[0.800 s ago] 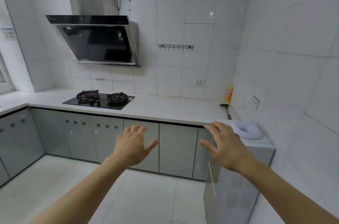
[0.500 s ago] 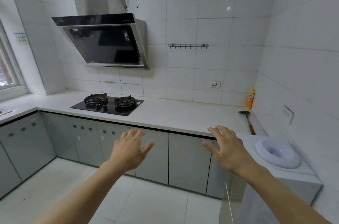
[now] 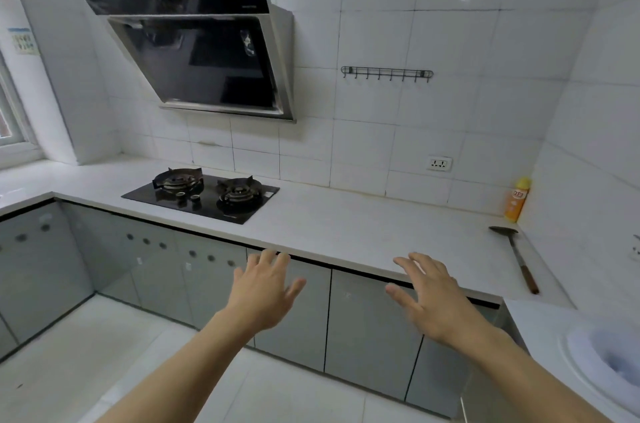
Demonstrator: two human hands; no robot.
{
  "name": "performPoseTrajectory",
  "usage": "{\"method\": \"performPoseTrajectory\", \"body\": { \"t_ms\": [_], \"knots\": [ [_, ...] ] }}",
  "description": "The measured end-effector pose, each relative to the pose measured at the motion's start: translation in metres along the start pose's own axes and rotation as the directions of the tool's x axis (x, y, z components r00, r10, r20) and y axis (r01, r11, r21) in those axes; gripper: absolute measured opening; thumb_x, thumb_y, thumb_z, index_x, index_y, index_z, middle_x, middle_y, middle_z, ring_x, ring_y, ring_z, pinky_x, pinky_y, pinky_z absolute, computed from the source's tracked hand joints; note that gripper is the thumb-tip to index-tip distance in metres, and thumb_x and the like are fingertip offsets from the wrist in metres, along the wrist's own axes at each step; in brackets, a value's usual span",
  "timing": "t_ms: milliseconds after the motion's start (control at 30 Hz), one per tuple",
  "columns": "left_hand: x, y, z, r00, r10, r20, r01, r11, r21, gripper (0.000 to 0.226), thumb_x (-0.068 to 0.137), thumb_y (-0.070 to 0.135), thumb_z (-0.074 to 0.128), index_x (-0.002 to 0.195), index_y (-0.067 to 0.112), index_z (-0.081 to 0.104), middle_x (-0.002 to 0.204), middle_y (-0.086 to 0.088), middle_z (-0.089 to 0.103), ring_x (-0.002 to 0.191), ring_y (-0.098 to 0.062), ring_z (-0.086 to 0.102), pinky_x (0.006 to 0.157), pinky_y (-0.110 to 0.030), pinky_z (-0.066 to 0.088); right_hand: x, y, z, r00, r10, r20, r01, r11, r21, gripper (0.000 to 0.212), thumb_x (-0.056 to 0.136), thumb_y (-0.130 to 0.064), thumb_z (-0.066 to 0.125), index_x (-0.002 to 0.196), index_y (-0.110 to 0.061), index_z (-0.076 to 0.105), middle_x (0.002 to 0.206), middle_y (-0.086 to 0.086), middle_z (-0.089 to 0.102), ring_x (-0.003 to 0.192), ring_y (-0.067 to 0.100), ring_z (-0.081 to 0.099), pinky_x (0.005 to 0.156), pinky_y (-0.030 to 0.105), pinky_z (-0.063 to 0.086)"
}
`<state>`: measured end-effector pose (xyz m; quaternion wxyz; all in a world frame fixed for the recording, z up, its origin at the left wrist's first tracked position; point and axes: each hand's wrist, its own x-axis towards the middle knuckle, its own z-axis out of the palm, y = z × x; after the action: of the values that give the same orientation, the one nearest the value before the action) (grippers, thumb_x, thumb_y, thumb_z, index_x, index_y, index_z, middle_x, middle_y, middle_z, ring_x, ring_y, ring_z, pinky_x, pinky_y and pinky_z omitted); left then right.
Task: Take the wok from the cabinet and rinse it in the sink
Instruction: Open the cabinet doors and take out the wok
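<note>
A row of grey base cabinets with shut doors runs under the white countertop. No wok and no sink show in the head view. My left hand is stretched out in front of a cabinet door, fingers spread, holding nothing. My right hand reaches forward over the countertop's front edge, fingers apart and empty too. Neither hand touches a door.
A black two-burner gas hob sits on the countertop under a range hood. A metal spatula and a yellow bottle lie at the right corner. A white round basin stands on a low unit at the right. Tiled floor lies below.
The view has moved closer to the counter and cabinets. Both hands stay outstretched and open, now level with the countertop's front edge.
</note>
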<state>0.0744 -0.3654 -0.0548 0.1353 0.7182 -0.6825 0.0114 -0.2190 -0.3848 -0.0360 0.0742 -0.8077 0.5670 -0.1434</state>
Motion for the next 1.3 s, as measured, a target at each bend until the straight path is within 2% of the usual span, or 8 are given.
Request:
{"method": "performPoseTrajectory", "body": {
  "t_ms": [300,433,567,767,900,1067,1167,1300],
  "knots": [
    [0.131,-0.066,0.051,0.992,0.111,0.063,-0.112,0.994,0.015,0.057,0.092,0.060,0.032,0.136,0.024,0.036,0.148,-0.004,0.032,0.131,-0.026,0.032,0.104,-0.047,0.034,0.128,-0.029,0.062,0.994,0.083,0.074,-0.080,0.996,-0.038,0.092,0.075,-0.081,0.004,0.150,-0.031,0.023,0.158,-0.002,0.016,0.146,0.016,0.008,0.116,0.038,0.018],
    [0.168,-0.085,0.071,0.989,0.114,0.094,-0.114,0.993,-0.006,0.057,0.092,0.059,0.034,0.138,0.024,0.034,0.150,-0.004,0.029,0.134,-0.026,0.029,0.105,-0.047,0.034,0.167,-0.028,0.087,0.984,0.126,0.129,-0.124,0.992,-0.023,0.078,0.085,-0.070,0.019,0.150,-0.029,0.023,0.159,-0.001,0.016,0.146,0.016,0.008,0.119,0.038,0.018],
    [0.202,-0.091,0.095,0.984,0.142,0.110,-0.145,0.989,0.013,0.056,0.093,0.057,0.036,0.137,0.023,0.034,0.150,-0.004,0.027,0.134,-0.027,0.029,0.103,-0.046,0.035,0.209,-0.017,0.108,0.975,0.148,0.166,-0.148,0.989,-0.012,0.084,0.080,-0.074,0.014,0.150,-0.027,0.024,0.158,0.000,0.016,0.146,0.016,0.008,0.118,0.038,0.019],
    [0.263,-0.090,0.151,0.975,0.098,0.198,-0.107,0.994,0.037,0.055,0.091,0.059,0.035,0.133,0.023,0.037,0.143,-0.003,0.034,0.125,-0.027,0.036,0.097,-0.044,0.038,0.283,0.025,0.145,0.967,0.130,0.220,-0.133,0.991,-0.003,0.098,0.070,-0.078,0.001,0.150,-0.027,0.024,0.158,0.003,0.017,0.146,0.020,0.009,0.117,0.040,0.018],
    [0.313,-0.080,0.181,0.964,0.026,0.265,-0.035,0.999,0.030,0.057,0.093,0.058,0.034,0.138,0.023,0.032,0.151,-0.004,0.027,0.135,-0.027,0.029,0.106,-0.045,0.033,0.343,0.067,0.181,0.955,0.097,0.280,-0.104,0.994,0.012,0.066,0.095,-0.062,0.026,0.150,-0.025,0.024,0.159,0.005,0.017,0.146,0.022,0.009,0.117,0.040,0.018],
    [0.359,-0.066,0.203,0.949,-0.031,0.315,0.030,1.000,0.008,0.058,0.093,0.058,0.035,0.141,0.024,0.031,0.153,-0.002,0.026,0.137,-0.025,0.027,0.108,-0.044,0.030,0.412,0.090,0.206,0.933,0.069,0.353,-0.086,0.996,0.033,0.080,0.087,-0.071,0.013,0.150,-0.023,0.025,0.158,0.006,0.018,0.145,0.023,0.012,0.115,0.039,0.020],
    [0.377,-0.068,0.218,0.936,-0.076,0.344,0.079,0.997,0.006,0.058,0.094,0.057,0.036,0.141,0.024,0.031,0.152,-0.001,0.026,0.138,-0.024,0.026,0.109,-0.044,0.030,0.444,0.101,0.225,0.930,0.035,0.366,-0.056,0.997,0.049,0.063,0.097,-0.059,0.031,0.149,-0.023,0.027,0.156,0.006,0.022,0.144,0.024,0.015,0.114,0.040,0.022],
    [0.387,-0.075,0.234,0.915,-0.125,0.383,0.163,0.984,-0.071,0.054,0.093,0.056,0.039,0.136,0.023,0.035,0.145,0.001,0.036,0.130,-0.023,0.034,0.103,-0.041,0.036,0.459,0.110,0.246,0.908,0.055,0.416,-0.085,0.995,0.052,0.061,0.097,-0.055,0.037,0.148,-0.023,0.027,0.156,0.007,0.023,0.143,0.025,0.017,0.113,0.040,0.024]
  ]
}}
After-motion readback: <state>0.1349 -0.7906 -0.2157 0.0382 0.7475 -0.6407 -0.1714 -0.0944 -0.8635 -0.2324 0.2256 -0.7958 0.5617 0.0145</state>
